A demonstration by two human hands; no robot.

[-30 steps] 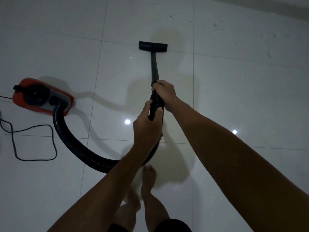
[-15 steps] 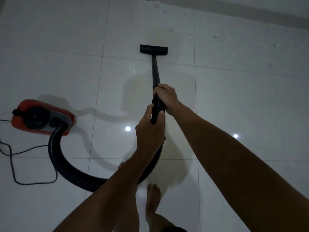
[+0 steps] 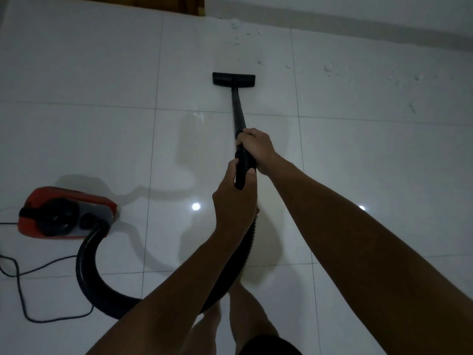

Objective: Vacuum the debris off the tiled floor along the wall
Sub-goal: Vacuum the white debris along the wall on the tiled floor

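Observation:
A black vacuum wand ends in a flat floor nozzle resting on the white tiled floor. My right hand grips the wand's lower end where the ribbed hose joins. Just behind it, my left hand grips the hose. Small whitish debris lies scattered beyond and to the right of the nozzle, near the wall base. More debris bits lie close to the wall, ahead of the nozzle.
The red canister vacuum sits at the left, its hose curving under my arms. A black power cord loops on the floor at the lower left. My bare legs stand below. A brown door frame shows at the top.
The view has advanced toward the wall; the wall base and door frame have come into sight. The canister now sits lower in view, trailing behind. Both hands keep their grip.

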